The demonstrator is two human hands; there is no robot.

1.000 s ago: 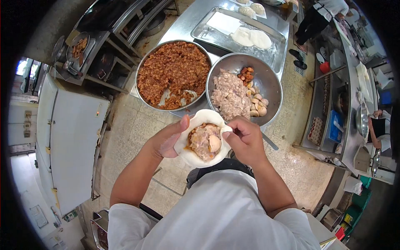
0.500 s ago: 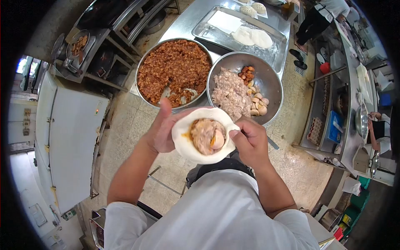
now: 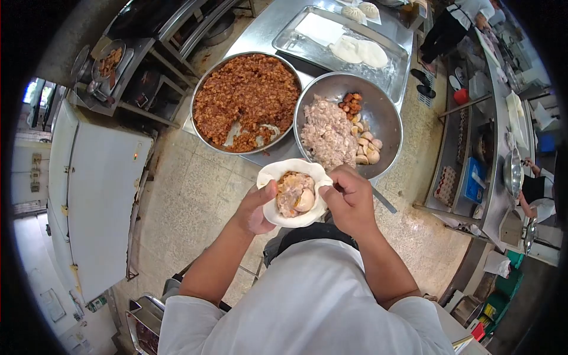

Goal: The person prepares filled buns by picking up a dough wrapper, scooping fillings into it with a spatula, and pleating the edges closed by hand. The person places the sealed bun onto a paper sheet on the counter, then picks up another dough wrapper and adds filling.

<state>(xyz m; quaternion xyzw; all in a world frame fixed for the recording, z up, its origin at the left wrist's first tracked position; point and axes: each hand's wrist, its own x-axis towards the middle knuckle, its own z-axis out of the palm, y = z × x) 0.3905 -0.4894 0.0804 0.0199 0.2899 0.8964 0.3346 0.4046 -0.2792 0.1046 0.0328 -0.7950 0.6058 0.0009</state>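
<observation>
Seen from above, a person in a white shirt (image 3: pixel 307 302) holds a round of white dough (image 3: pixel 320 208) at the centre of the frame, with a mound of pale minced filling (image 3: pixel 290 188) and an egg piece (image 3: pixel 306 200) on it. The left hand (image 3: pixel 258 208) cups the dough from the left and beneath; the right hand (image 3: pixel 348 195) pinches its right edge between thumb and fingers. Just above sit two metal bowls touching or nearly so: one (image 3: pixel 193 121) of reddish-brown filling (image 3: pixel 245 94), one (image 3: pixel 387 133) of pale mince (image 3: pixel 325 133) and egg pieces (image 3: pixel 370 148). A tray (image 3: pixel 387 77) at upper centre bears flat white dough rounds (image 3: pixel 373 54).
</observation>
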